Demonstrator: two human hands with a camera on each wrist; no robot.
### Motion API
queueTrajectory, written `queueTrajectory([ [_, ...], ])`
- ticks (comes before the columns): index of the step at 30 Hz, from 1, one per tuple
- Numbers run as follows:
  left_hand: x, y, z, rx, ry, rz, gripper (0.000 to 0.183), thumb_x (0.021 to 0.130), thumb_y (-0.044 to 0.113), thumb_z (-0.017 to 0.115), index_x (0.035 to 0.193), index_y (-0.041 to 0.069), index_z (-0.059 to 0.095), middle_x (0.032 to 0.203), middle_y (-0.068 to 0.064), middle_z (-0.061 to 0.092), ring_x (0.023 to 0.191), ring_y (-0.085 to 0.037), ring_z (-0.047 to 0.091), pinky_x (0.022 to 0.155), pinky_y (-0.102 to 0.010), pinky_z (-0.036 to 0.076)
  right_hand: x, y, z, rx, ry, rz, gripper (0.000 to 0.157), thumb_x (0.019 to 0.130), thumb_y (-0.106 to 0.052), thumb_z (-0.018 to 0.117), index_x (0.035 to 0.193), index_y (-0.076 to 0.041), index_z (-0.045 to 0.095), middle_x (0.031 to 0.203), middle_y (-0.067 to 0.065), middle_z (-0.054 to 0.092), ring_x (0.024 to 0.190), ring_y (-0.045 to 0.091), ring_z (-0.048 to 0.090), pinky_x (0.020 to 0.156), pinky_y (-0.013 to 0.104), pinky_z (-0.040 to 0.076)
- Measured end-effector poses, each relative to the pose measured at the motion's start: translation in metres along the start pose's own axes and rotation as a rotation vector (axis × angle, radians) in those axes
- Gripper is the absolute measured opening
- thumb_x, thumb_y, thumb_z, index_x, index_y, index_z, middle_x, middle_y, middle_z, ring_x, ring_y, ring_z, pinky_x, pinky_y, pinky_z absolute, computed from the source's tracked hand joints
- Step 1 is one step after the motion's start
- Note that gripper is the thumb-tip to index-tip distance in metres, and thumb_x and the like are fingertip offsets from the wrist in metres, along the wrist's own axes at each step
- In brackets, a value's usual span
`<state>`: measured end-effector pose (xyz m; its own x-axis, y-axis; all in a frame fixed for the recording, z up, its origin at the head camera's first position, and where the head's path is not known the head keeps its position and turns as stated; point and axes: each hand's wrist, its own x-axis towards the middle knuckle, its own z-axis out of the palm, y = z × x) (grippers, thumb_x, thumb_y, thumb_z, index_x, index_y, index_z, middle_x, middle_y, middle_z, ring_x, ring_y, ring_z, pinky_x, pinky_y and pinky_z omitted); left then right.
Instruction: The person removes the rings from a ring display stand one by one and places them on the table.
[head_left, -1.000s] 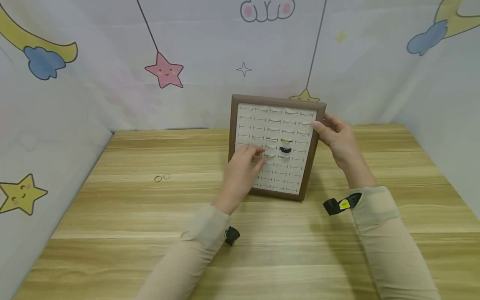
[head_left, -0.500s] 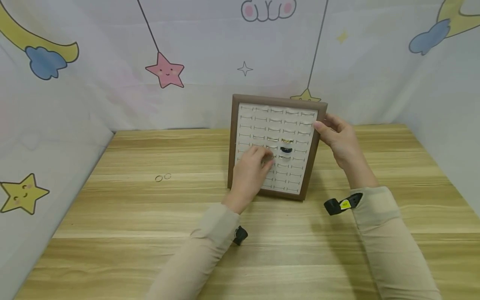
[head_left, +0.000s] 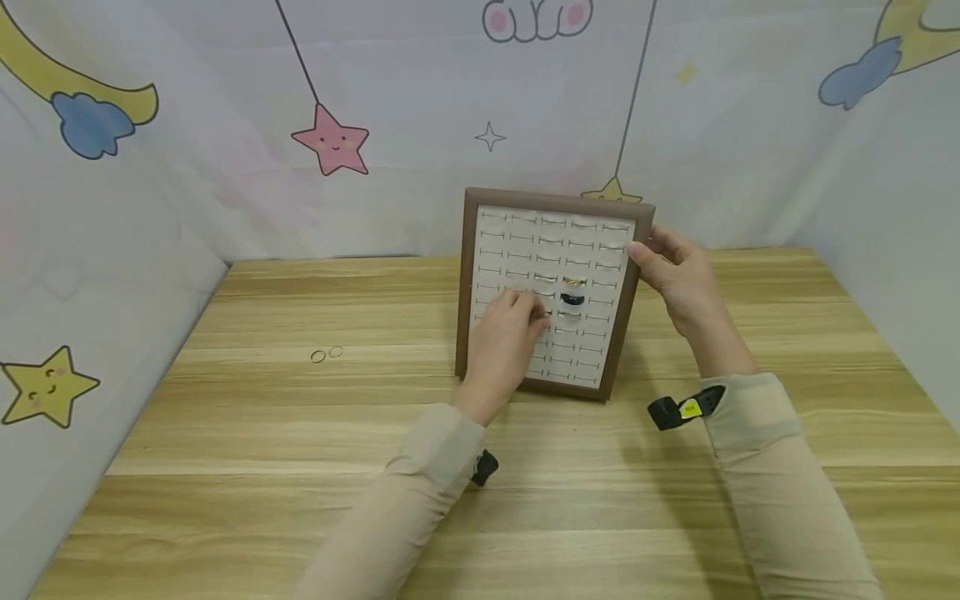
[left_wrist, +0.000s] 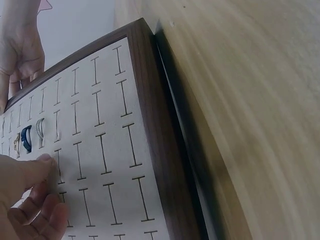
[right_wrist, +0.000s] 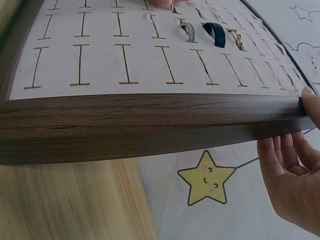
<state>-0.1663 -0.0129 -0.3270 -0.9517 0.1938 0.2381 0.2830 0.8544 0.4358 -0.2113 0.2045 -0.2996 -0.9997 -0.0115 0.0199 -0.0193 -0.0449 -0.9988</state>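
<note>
A brown-framed ring display board [head_left: 495,235] stands tilted on the table, its pale pad cut with rows of slots. My right hand [head_left: 682,287] grips its upper right edge, thumb in front and fingers behind. My left hand [head_left: 501,346] is at the middle of the pad, thumb and index finger pinching a gold ring [right_wrist: 173,8] at a slot; the fingers mostly hide it. Beside them sit a silver ring with small stones [right_wrist: 189,32], a wide dark blue ring [right_wrist: 218,36] and a twisted gold ring [right_wrist: 237,39], all in slots.
Two thin rings, a darker one [head_left: 318,357] and a paler one [head_left: 336,352], lie on the wooden table [head_left: 225,442] left of the board. A printed cloth backdrop [head_left: 420,92] hangs behind the table.
My left hand has moved slightly right across the pad, and its thumb and index finger have closed together over the gold ring's slot. The right hand and board stay nearly still.
</note>
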Motion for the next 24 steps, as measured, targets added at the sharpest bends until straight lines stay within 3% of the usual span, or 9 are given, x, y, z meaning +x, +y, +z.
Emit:
queueTrajectory([
  [6,0.001,-0.002,-0.002,-0.043,-0.038,-0.009,0.010,0.093,0.027,0.060,0.095,0.017,0.062,0.102,0.002,0.060,0.088,-0.014,0.055,0.068,-0.025,0.050,-0.001,0.000,0.000,0.006,0.000,-0.002,0.071,0.090,-0.024,0.066,0.147,0.001,0.032,0.106,-0.006,0.053,0.098,0.003,0.054,0.081,0.009,0.048],
  [13,-0.001,-0.004,-0.009,-0.134,-0.056,-0.027,0.013,0.091,0.029,0.062,0.095,0.016,0.065,0.106,0.002,0.063,0.093,-0.013,0.060,0.073,-0.028,0.053,0.000,0.001,0.001,0.019,-0.003,-0.010,0.071,0.090,-0.024,0.066,0.146,0.001,0.032,0.107,-0.006,0.054,0.097,0.003,0.055,0.082,0.009,0.048],
  [19,-0.003,-0.009,-0.016,-0.190,-0.006,-0.031,0.012,0.088,0.025,0.067,0.092,0.014,0.066,0.095,-0.001,0.067,0.085,-0.014,0.063,0.072,-0.028,0.053,0.000,0.001,0.001,0.024,-0.003,-0.013,0.070,0.090,-0.023,0.066,0.146,0.001,0.032,0.106,-0.006,0.054,0.097,0.003,0.055,0.081,0.009,0.049],
  [24,-0.004,-0.016,-0.024,-0.232,0.042,-0.052,0.018,0.088,0.022,0.069,0.102,0.012,0.066,0.104,-0.004,0.067,0.093,-0.018,0.065,0.076,-0.032,0.054,-0.001,0.001,0.001,0.021,-0.004,-0.013,0.070,0.090,-0.023,0.066,0.146,0.001,0.033,0.106,-0.006,0.054,0.097,0.003,0.055,0.081,0.009,0.049],
])
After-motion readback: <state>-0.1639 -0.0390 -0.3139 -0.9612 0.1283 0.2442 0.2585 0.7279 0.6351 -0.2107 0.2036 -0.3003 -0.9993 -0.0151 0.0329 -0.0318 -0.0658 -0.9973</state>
